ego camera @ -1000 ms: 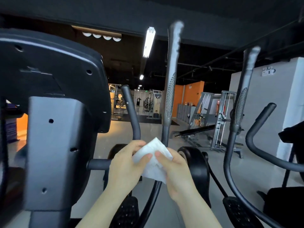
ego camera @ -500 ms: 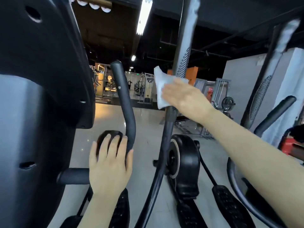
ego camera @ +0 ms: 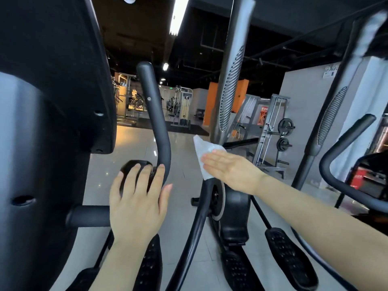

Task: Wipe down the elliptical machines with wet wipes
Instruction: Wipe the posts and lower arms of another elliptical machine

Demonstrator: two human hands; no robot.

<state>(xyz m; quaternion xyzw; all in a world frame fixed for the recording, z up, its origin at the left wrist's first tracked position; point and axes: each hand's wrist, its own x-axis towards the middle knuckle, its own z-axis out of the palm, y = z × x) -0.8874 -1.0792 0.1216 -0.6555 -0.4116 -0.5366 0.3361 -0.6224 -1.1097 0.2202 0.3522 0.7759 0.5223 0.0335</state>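
Right hand (ego camera: 233, 169) presses wet wipe (ego camera: 202, 152) against the moving handlebar (ego camera: 227, 95)

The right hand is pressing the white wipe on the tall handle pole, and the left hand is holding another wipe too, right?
Not quite. The head view shows the left hand holds no wipe; it rests bare on the short curved handlebar. The right hand does press the white wipe on the tall handle pole.

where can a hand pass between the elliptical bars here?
Widest gap: between the curved fixed handlebar and the tall moving handle, above both hands. Another between that handle and the next machine's handle. Crowded low down: left hand on the handlebar, right hand pressing the wipe to the pole.
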